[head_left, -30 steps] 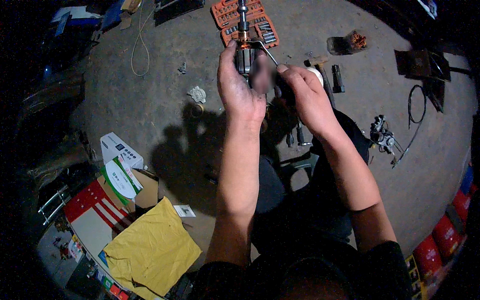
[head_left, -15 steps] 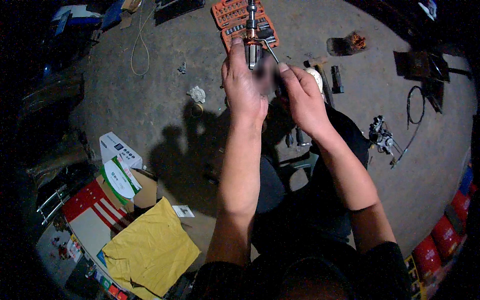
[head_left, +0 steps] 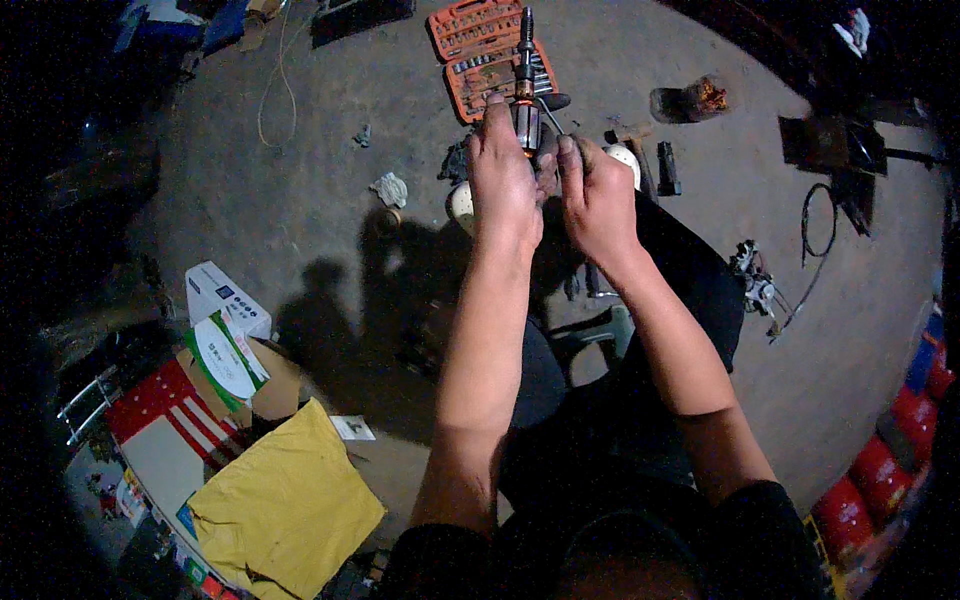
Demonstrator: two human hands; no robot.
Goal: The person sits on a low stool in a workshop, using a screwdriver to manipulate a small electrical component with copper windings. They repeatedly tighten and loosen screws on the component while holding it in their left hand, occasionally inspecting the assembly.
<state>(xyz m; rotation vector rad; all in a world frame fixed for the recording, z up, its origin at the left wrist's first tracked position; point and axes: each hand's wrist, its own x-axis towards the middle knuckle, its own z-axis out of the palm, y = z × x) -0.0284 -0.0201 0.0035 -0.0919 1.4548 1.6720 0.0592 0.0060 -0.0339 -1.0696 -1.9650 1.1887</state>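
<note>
A motor armature [head_left: 526, 123] with a metal shaft, copper near its middle and a slotted body is held upright in my left hand [head_left: 505, 180], whose fingers are wrapped round it. My right hand [head_left: 595, 190], just to the right, is closed on a thin bent metal tool [head_left: 555, 117] that reaches up to the armature. Behind them an open orange socket-set case [head_left: 465, 35] lies on the floor [head_left: 250, 190]. Part of the armature and the far end of the tool are hidden by fingers and each other.
Metal parts [head_left: 760, 285], a coiled cable [head_left: 820, 220], a dark container [head_left: 690, 100] and crumpled white material [head_left: 390, 188] lie around the floor. Boxes [head_left: 228, 300] and a yellow bag [head_left: 280, 500] are at the lower left; red containers [head_left: 885, 460] at the lower right.
The armature and my left hand have shifted rightward and slightly down, and my right hand has moved a little left with the tool. The view has shifted slightly.
</note>
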